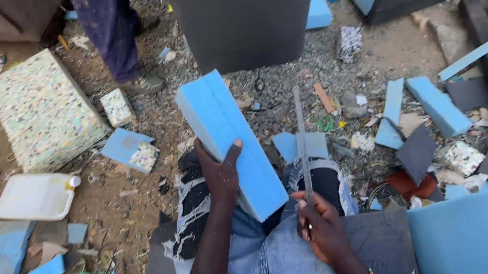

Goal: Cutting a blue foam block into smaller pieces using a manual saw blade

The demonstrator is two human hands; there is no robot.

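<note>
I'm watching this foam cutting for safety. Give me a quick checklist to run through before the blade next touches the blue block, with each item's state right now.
1. Left hand grips the blue foam block: ok, thumb over its top face.
2. Right hand holds the long blade: ok, closed round its lower end.
3. Blade apart from the block: ok, it stands upright just beside it.
4. Left hand out of the blade's line: cannot tell.
5. Block supported: ok, its near end rests on the lap.
6. Bystander's legs away from the blade: ok, standing beyond the speckled foam slab.
</note>
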